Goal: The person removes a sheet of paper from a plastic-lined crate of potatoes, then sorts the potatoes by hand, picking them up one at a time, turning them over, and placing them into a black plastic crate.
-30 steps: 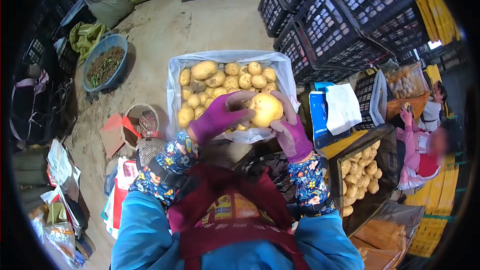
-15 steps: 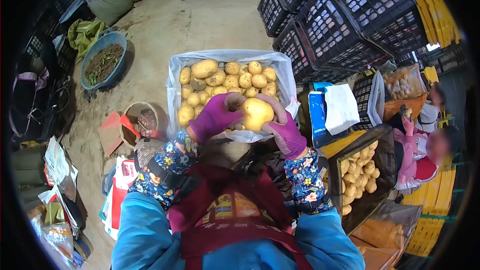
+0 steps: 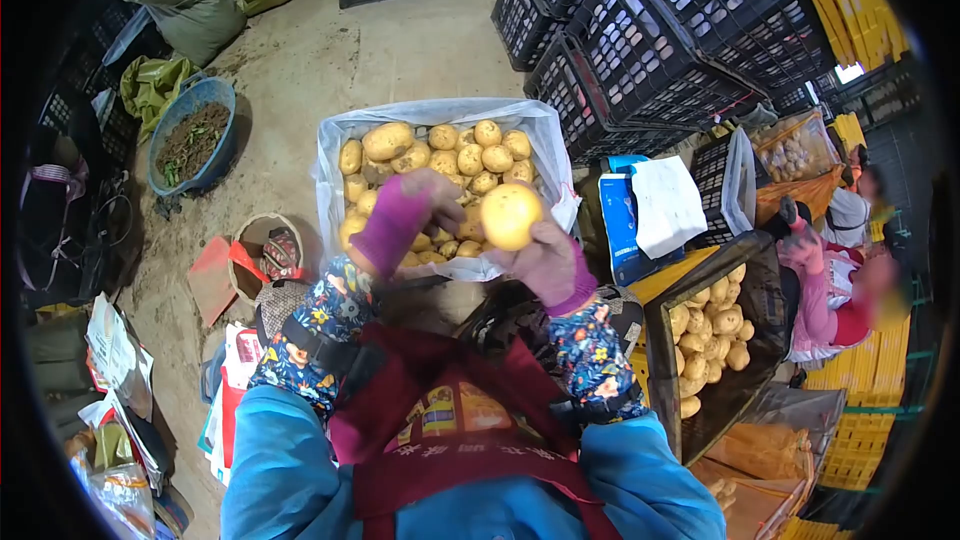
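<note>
A large, smooth yellow potato sits in the fingers of my right hand, raised over the near edge of a crate lined with white plastic. My left hand, in a purple glove, is to the left of that potato and apart from it. Its fingers are apart and slightly bent, with nothing seen in them. Beneath both hands, loose potatoes fill the crate, some with dirt on them. Part of the pile is hidden by my left hand.
To my right is a dark-lined crate of potatoes. Black crates are stacked at the upper right. A blue basin of soil and a round bin stand on the left. A person in pink sleeves works at the far right.
My left hand has let go of the potato and moved left. My right hand now holds it alone. The view has shifted slightly.
</note>
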A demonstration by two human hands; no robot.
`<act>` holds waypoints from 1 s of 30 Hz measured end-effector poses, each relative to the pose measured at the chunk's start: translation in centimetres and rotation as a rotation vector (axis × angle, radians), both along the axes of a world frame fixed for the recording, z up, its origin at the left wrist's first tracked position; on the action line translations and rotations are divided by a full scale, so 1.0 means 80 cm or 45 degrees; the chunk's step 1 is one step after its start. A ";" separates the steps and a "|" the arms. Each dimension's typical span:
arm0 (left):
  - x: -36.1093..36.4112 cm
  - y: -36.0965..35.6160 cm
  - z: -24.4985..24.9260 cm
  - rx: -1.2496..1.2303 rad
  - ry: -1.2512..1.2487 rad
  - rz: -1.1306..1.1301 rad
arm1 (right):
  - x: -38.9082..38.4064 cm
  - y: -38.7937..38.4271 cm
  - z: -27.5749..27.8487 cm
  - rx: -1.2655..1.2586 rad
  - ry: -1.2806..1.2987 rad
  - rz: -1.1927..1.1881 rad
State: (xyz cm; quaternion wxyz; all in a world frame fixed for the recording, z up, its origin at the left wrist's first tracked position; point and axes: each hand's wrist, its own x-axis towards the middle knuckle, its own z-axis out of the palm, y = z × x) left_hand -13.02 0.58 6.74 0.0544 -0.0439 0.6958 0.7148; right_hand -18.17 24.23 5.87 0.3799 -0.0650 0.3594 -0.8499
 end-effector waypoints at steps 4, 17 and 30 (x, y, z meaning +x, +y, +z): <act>-0.004 -0.050 -0.029 0.333 -0.065 0.652 | -0.011 0.128 0.046 0.286 0.185 -0.432; 0.019 -0.121 -0.031 0.161 -0.015 1.203 | 0.001 0.175 0.053 1.461 0.863 -0.503; 0.029 -0.128 -0.013 0.643 0.126 1.076 | -0.022 -0.309 -0.200 1.344 1.225 1.164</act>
